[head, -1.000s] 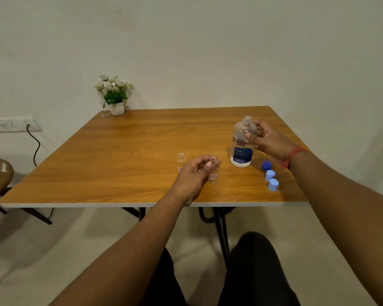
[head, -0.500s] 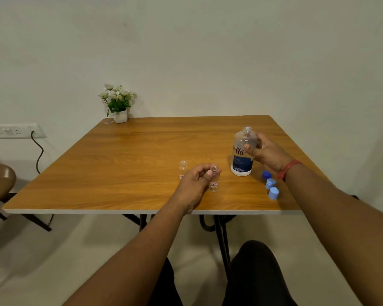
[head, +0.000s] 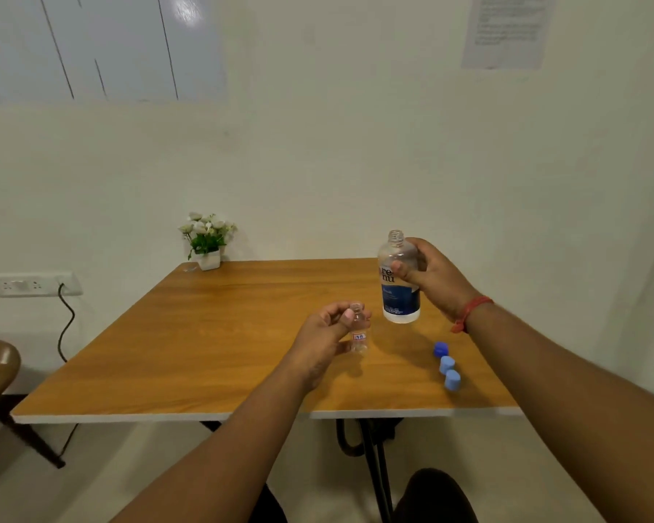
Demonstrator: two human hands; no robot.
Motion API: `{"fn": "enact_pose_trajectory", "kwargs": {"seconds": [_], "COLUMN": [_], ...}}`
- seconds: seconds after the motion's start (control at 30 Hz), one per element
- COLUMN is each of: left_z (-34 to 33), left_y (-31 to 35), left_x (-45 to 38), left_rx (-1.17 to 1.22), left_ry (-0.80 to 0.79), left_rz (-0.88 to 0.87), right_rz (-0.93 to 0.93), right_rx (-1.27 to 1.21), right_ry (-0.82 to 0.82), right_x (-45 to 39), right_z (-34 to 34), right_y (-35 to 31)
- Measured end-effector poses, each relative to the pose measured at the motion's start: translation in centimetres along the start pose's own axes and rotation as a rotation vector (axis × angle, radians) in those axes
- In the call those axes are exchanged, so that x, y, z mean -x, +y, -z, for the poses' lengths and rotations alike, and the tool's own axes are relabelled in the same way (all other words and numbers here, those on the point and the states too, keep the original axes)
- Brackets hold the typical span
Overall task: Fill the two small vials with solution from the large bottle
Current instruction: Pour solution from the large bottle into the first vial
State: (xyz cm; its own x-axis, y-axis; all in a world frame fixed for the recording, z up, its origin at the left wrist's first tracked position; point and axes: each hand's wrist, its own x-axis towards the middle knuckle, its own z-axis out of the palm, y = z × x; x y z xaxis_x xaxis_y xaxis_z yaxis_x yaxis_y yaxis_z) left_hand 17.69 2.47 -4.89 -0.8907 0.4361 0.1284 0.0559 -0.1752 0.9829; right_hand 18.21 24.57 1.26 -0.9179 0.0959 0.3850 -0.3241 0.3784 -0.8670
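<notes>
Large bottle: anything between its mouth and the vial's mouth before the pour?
Nothing visible. The right hand grips the large bottle, uncapped and upright. The left hand pinches the vial, also uncapped, beside it. Open air lies between them. The three blue caps lie on the table, nearer and to the right.

wooden table [head: 212, 345] bears three blue caps [head: 447, 365], potted flowers [head: 207, 239].

Two bare forearms without sleeves, red thread band [head: 469, 313] round the right wrist at right of centre, dark trousers [head: 435, 498] at lower frame edge
</notes>
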Motion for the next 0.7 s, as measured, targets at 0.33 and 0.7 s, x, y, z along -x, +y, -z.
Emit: {"fn": "enact_pose_trajectory", "kwargs": {"seconds": [0.33,0.7], "left_z": [0.8,0.1], "left_y": [10.4,16.6], "left_x": [0.5,1.2], "left_rx": [-0.133,-0.216], "left_ry": [0.034,0.067], "left_rz": [-0.145,-0.236], "right_rz": [0.142,0.281], "right_rx": [0.132,0.450], "right_ry": [-0.026,0.001], "right_x": [-0.3,-0.4], "right_z": [1.1,1.4], "right_y": [-8.0,-14.3]}}
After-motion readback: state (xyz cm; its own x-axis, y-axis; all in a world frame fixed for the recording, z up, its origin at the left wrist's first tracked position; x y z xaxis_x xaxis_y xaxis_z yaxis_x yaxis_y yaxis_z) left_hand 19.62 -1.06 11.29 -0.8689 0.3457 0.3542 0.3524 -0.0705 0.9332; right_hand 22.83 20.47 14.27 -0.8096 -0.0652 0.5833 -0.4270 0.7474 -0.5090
